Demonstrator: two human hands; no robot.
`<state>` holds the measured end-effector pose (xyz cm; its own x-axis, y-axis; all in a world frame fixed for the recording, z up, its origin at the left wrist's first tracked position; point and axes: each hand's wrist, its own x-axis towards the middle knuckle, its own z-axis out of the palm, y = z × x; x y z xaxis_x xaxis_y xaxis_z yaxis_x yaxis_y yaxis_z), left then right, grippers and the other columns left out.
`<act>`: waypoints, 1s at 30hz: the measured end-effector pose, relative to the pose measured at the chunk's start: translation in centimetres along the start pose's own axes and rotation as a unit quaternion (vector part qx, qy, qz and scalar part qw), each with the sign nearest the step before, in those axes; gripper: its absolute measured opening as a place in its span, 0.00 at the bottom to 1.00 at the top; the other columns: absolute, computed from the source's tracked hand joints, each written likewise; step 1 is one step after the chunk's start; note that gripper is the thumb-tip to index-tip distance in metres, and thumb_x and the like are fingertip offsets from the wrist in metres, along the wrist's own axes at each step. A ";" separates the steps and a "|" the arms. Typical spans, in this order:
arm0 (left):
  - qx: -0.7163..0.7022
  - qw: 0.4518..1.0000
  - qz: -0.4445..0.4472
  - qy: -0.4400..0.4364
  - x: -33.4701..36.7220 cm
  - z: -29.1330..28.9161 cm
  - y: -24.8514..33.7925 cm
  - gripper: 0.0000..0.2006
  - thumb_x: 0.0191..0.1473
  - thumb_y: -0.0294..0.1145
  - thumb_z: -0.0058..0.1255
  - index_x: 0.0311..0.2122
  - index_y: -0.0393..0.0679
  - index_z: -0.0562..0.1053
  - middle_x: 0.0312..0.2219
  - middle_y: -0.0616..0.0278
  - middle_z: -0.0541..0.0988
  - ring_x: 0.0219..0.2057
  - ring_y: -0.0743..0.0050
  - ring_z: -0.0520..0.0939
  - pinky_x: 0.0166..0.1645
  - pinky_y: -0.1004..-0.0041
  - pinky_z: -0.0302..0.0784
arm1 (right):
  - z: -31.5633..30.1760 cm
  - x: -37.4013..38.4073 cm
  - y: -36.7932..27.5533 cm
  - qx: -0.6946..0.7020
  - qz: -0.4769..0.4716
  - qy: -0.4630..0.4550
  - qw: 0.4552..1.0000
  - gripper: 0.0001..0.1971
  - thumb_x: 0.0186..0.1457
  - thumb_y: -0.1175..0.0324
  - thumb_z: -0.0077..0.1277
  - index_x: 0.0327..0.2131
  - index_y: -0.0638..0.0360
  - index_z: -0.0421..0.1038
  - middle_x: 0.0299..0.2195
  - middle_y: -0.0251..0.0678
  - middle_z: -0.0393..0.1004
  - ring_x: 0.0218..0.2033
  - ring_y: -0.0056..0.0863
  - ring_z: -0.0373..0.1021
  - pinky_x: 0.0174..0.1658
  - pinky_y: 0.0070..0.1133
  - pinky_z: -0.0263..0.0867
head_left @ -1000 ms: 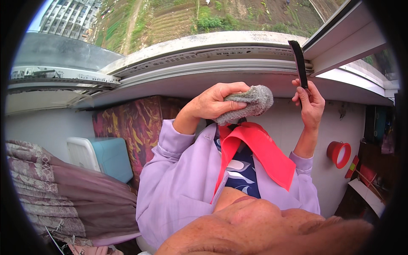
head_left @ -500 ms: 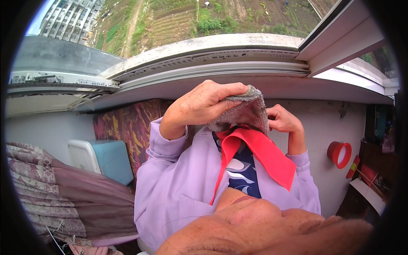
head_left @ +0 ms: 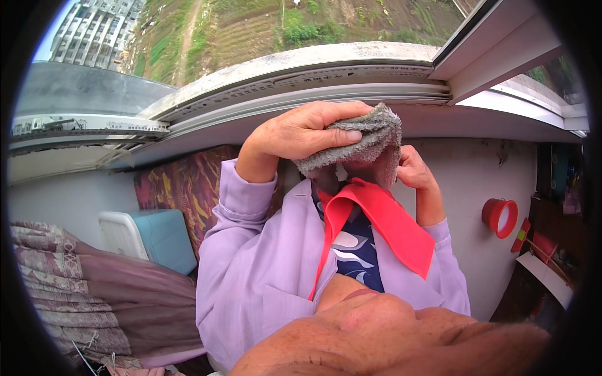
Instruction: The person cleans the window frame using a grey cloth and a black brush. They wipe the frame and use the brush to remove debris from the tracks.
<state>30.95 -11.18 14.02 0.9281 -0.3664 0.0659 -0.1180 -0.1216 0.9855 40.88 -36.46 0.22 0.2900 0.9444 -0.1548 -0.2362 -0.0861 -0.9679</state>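
Cloth (head_left: 378, 139), one, between two hands (head_left: 298, 133)

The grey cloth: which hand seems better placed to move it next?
Probably the left hand: it plainly grips the grey cloth near its top. The right hand is at the cloth's right edge, partly hidden, so its grip is unclear.

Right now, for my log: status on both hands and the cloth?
Left hand gripping gray cloth. Right hand at cloth's right edge, grip unclear. Cloth blocking view of that hand's fingertips.
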 end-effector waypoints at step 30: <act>-0.013 0.967 0.120 -0.226 3.3 6.0 -1.0 0.22 0.61 0.33 0.47 0.58 0.37 0.63 0.39 0.46 0.78 0.39 0.55 0.79 0.45 0.68 0.72 | 1.0 4.3 1.5 -0.136 -0.091 0.250 0.954 0.13 0.50 0.76 0.57 0.41 0.66 0.74 0.25 0.33 0.76 0.23 0.13 0.66 0.27 0.17 0.64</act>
<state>31.97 -17.80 12.28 0.6257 -0.7474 0.2232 -0.2954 0.0378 0.9546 40.89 -32.19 -1.66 0.7257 0.6879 0.0116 0.0899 -0.0781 -0.9929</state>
